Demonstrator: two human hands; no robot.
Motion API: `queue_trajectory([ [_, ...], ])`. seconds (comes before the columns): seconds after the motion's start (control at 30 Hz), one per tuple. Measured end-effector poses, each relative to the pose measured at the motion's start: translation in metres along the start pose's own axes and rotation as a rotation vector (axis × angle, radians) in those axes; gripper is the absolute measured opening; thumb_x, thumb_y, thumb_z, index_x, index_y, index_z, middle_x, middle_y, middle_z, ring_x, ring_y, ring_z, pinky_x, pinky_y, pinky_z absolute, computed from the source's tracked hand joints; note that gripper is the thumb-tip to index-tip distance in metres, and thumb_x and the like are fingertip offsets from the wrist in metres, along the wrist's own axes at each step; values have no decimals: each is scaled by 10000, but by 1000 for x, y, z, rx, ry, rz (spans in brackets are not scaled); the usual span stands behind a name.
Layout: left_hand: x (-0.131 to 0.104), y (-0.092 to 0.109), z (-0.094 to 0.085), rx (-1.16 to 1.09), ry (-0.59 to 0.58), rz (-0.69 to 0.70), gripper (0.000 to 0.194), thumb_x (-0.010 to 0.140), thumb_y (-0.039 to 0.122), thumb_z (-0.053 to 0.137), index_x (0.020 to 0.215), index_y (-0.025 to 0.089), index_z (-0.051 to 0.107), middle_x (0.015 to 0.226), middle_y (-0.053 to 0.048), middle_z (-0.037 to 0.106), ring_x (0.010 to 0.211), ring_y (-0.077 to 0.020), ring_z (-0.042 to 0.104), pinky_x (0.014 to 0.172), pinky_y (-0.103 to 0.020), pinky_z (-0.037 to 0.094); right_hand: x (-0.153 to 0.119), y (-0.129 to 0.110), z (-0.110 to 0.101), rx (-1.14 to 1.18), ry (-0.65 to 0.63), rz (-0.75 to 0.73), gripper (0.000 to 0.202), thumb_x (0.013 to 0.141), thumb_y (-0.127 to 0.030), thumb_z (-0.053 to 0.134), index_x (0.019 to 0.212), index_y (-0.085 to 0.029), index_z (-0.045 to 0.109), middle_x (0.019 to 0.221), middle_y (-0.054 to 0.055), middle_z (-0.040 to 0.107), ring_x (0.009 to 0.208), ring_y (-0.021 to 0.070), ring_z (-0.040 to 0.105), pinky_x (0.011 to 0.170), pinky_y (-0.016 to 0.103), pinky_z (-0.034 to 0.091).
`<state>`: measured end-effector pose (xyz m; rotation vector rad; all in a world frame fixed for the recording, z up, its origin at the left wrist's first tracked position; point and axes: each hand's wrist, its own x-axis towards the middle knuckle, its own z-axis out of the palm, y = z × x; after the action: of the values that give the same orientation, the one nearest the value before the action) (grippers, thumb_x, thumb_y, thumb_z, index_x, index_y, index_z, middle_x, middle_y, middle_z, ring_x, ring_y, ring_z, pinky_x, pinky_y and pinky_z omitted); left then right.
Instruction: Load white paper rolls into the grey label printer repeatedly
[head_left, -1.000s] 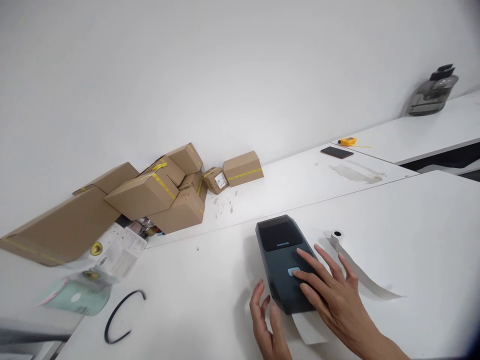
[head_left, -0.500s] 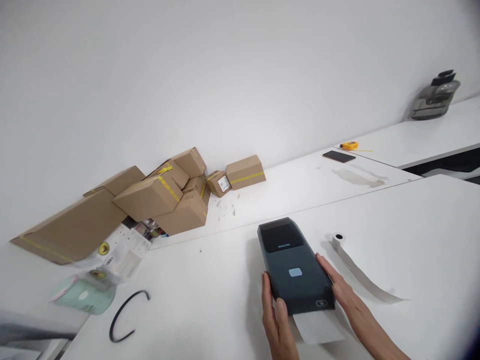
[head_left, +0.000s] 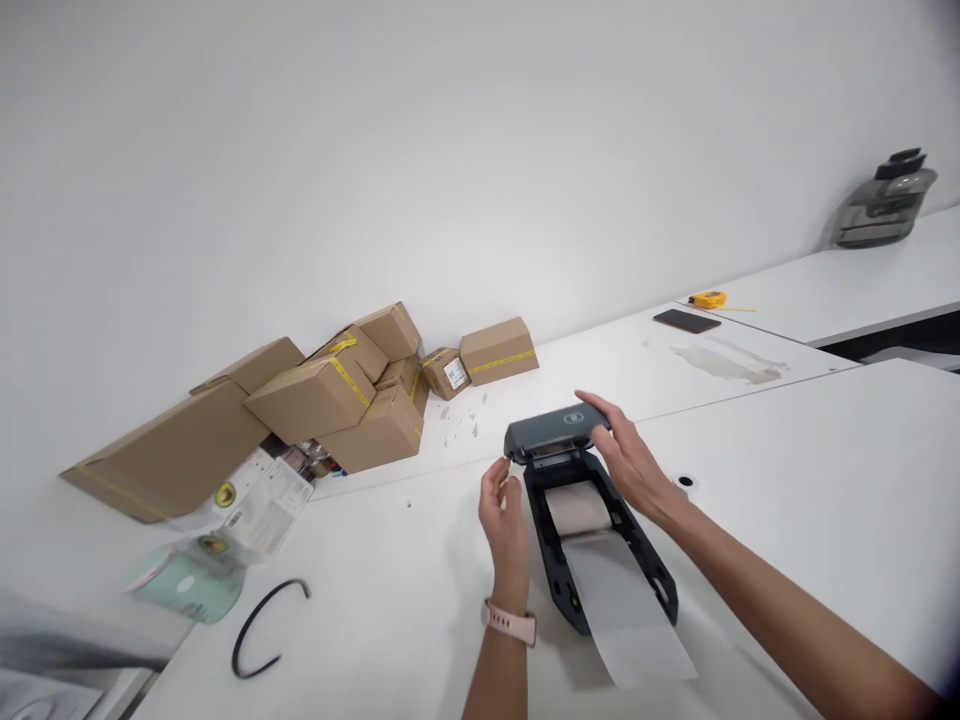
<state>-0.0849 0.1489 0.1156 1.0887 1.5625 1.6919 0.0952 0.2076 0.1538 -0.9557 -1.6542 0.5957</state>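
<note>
A dark grey-green device [head_left: 556, 590] lies on the white table with its lid [head_left: 551, 430] raised at the far end. Inside sits a white paper roll [head_left: 577, 508], and a paper strip [head_left: 626, 605] runs from it over the near edge. My right hand [head_left: 626, 455] grips the right end of the raised lid, thumb on one face and fingers over the other. Beside the lid's left corner is my left hand [head_left: 504, 505], its fingers curled; whether they hold the corner is hard to tell. A pinkish band [head_left: 509, 622] circles my left wrist.
Cardboard boxes [head_left: 311, 395] are piled at the back left, near plastic packets [head_left: 255, 515] and a green pouch [head_left: 184, 585]. A black curved strip [head_left: 251, 630] lies front left. Behind my right arm is a small roll [head_left: 685, 484]. A phone [head_left: 686, 321], yellow tape measure [head_left: 707, 299] and bottle [head_left: 885, 205] stand farther right.
The device's lid has swung up and away, exposing the roll inside. Both hands have moved from the device's near sides to the lid at its far end.
</note>
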Motion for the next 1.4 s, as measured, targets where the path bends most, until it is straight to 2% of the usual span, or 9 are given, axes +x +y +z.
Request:
queue_trajectory([
  [0.17, 13, -34, 13, 105, -77, -63, 360, 826, 327, 636, 1156, 185, 650, 1300, -141, 643, 1220, -269, 580, 1010, -395, 448, 69, 9, 16, 96, 10, 138, 566, 975, -615, 294, 1365, -262, 500, 1413, 82, 567, 1292, 295, 519, 1115, 490, 368],
  [0.33, 3, -45, 16, 154, -80, -54, 388, 849, 338, 598, 1209, 195, 627, 1329, -137, 625, 1235, -256, 562, 989, -362, 446, 105, 18, 23, 120, -34, 187, 611, 960, -678, 248, 1281, -273, 574, 1377, 67, 609, 1308, 304, 518, 1123, 496, 375],
  [0.63, -3, -50, 14, 163, -75, -57, 422, 890, 399, 548, 1257, 194, 574, 1287, -136, 651, 1145, -234, 627, 930, -334, 488, 77, 16, -6, 138, -131, 174, 668, 950, -668, 358, 1508, -301, 352, 1585, 62, 384, 1444, 291, 368, 1173, 483, 328],
  [0.8, -2, -50, 17, 160, -51, -66, 458, 878, 387, 573, 1285, 179, 542, 1358, -154, 611, 1219, -240, 598, 988, -336, 471, 40, 19, -9, -12, 118, 75, 452, 968, -571, 404, 1236, -253, 583, 1257, 103, 667, 1120, 282, 635, 966, 451, 498],
  [0.87, -2, -50, 16, 163, -52, -61, 449, 875, 382, 580, 1279, 189, 544, 1354, -148, 616, 1200, -238, 613, 982, -338, 477, 25, 22, -3, -147, -97, -5, 419, 988, -517, 352, 1090, -228, 638, 1132, 103, 710, 1027, 272, 660, 914, 432, 512],
  [0.93, -1, -50, 14, 172, -63, -56, 438, 871, 382, 589, 1268, 200, 549, 1334, -140, 630, 1170, -235, 632, 976, -343, 480, 14, 29, 7, -272, -505, -84, 401, 973, -471, 370, 1122, -228, 652, 1179, 106, 710, 1065, 287, 657, 941, 446, 494],
  [1.0, 0, -50, 11, 186, -79, -58, 442, 868, 388, 597, 1266, 203, 548, 1319, -141, 638, 1139, -233, 648, 965, -345, 484, 10, 39, 18, -351, -791, -119, 415, 896, -462, 496, 1211, -238, 648, 1260, 108, 691, 1161, 324, 628, 1029, 492, 430],
  [1.17, 6, -49, 4, 230, -118, -60, 478, 865, 385, 600, 1301, 210, 510, 1248, -131, 665, 1048, -216, 678, 907, -331, 494, 21, 61, 36, -441, -1043, -99, 672, 658, -567, 712, 1241, -238, 661, 1257, 134, 699, 1248, 404, 573, 1136, 569, 271],
  [1.4, 10, -49, 0, 280, -131, -29, 466, 863, 378, 589, 1300, 242, 502, 1185, -107, 676, 895, -205, 691, 819, -334, 485, 29, 59, 43, -534, -1186, -66, 874, 493, -548, 796, 1282, -208, 636, 1249, 175, 685, 1230, 443, 570, 1162, 596, 147],
])
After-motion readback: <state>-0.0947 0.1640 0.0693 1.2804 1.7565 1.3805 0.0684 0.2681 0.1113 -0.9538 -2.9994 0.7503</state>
